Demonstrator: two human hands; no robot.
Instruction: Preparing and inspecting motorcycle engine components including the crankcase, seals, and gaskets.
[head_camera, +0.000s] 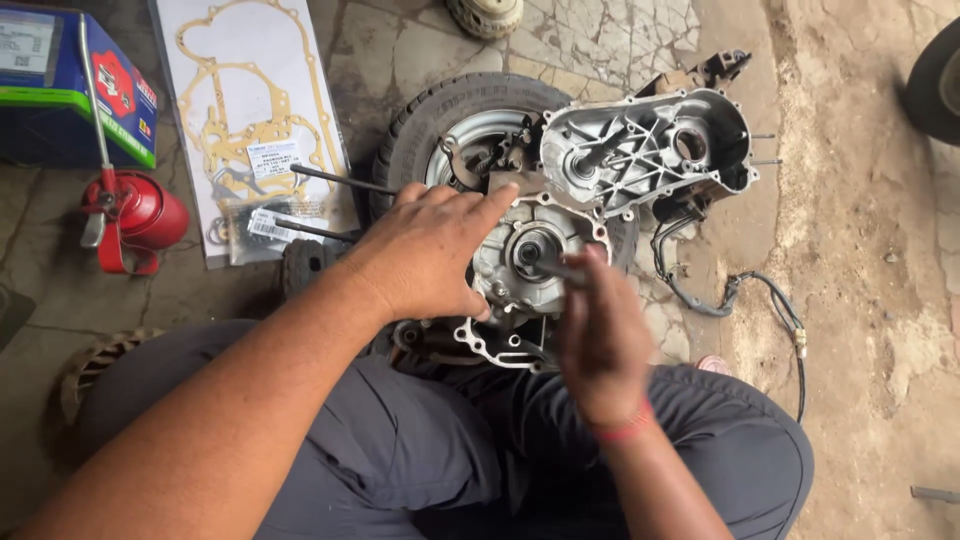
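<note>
**Two hands on an engine case set against a small wheel**

At the centre of the frame the left hand (432, 250) lies flat across the grey engine case (525, 255), forefinger stretched toward the upper right. The right hand (600, 330) grips a dark tool (562, 270) whose tip meets the round bearing seat. Behind them a tyre (450, 110) stands with an open silver crankcase cover (650, 145) leaning on it. At the upper left lie a gasket sheet (250, 110), a red oil can (135, 215) and a blue box (70, 85). A black cable (745, 295) trails at right.
</note>
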